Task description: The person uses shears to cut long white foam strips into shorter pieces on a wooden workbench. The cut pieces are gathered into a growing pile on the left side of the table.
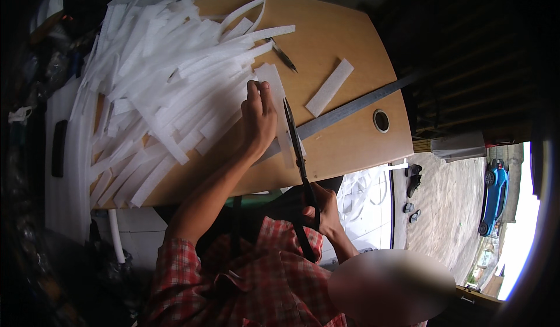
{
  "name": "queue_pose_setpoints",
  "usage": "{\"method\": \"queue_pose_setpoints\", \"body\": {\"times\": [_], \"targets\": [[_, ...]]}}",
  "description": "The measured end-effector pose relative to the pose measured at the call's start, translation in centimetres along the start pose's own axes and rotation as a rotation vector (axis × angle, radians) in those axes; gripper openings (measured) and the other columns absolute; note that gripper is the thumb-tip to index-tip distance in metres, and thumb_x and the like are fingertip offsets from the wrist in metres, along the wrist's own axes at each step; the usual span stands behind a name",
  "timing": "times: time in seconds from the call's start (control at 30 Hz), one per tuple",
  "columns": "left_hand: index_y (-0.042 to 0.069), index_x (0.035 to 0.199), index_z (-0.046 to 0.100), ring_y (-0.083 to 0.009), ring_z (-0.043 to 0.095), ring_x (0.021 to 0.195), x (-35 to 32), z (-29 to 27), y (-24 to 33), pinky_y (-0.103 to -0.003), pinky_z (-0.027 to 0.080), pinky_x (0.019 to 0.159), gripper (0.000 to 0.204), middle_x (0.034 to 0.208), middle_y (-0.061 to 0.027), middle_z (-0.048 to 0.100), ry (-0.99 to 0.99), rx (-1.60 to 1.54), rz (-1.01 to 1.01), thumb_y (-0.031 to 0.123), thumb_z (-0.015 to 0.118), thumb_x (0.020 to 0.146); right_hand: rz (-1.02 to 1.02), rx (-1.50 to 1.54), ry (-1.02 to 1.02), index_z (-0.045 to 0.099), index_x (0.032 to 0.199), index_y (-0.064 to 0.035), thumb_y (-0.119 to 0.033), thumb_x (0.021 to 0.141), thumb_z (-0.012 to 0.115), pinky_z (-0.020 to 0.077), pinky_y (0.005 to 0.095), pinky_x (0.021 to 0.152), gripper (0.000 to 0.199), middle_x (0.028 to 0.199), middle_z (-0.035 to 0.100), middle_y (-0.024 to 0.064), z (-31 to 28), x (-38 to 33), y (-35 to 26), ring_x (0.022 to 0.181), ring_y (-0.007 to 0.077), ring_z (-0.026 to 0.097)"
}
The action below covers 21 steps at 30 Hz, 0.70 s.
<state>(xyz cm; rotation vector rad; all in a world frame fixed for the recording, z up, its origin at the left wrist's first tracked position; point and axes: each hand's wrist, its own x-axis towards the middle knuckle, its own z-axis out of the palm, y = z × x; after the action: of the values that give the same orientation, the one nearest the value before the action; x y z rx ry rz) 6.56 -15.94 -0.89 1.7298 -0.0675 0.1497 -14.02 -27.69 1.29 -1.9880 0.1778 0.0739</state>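
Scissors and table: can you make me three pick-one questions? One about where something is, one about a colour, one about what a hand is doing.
1. Where is the big pile of white strips?
A. on the left part of the table
B. on the floor
C. in a box

2. What colour is the car outside?
A. red
B. blue
C. yellow

3. What is the right hand doing?
A. holding the scissors
B. lying flat and empty
C. holding a cup

Answers: A, the pile covers the table's left side; B, the car is plainly blue; A, the right hand grips the handles, with the blades at the single strip that the left hand holds.
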Motion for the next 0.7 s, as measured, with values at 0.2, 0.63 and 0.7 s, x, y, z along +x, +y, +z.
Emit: {"method": "queue_pose_setpoints", "body": {"times": [0.2, 0.63, 0.7], "targets": [[-0.001, 0.088, 0.046, -0.0408, 0.043, 0.054, 0.2, -0.3, 0.1, -0.046, 0.038, 0.056, 0.035, 0.059, -0.0219, 0.046, 0.000, 0.008, 0.029, 0.029, 0.039, 0.106, 0.018, -0.006, -0.056, 0.055, 0.077, 0.0051, -0.080, 0.074, 0.060, 0.0449, 0.0342, 0.057, 0.085, 0.067, 0.058, 0.0138, -0.1, -0.4, -0.3, 0.060, 0.0221, 0.057], [0.000, 0.088, 0.051, -0.0467, 0.060, 0.072, -1.3, -0.7, 2.1, -0.050, 0.043, 0.058, 0.034, 0.069, -0.0270, 0.057, -0.208, 0.208, -0.003, 0.027, 0.041, 0.105, 0.017, 0.076, 0.011, 0.051, 0.078, 0.0064, -0.082, 0.074, 0.058, 0.0386, 0.0373, 0.051, 0.088, 0.059, 0.048, 0.0135, 0.4, 1.1, 0.6, 0.054, 0.0197, 0.044], [0.000, 0.089, 0.051, -0.0466, 0.061, 0.074, -1.4, -0.7, 2.4, -0.050, 0.043, 0.058, 0.032, 0.070, -0.0271, 0.058, -0.219, 0.211, 0.009, 0.026, 0.041, 0.105, 0.034, 0.059, -0.002, 0.051, 0.076, 0.0063, -0.082, 0.075, 0.057, 0.0377, 0.0375, 0.051, 0.089, 0.056, 0.046, 0.0130, 0.2, 1.3, 1.1, 0.053, 0.0192, 0.042]]}}
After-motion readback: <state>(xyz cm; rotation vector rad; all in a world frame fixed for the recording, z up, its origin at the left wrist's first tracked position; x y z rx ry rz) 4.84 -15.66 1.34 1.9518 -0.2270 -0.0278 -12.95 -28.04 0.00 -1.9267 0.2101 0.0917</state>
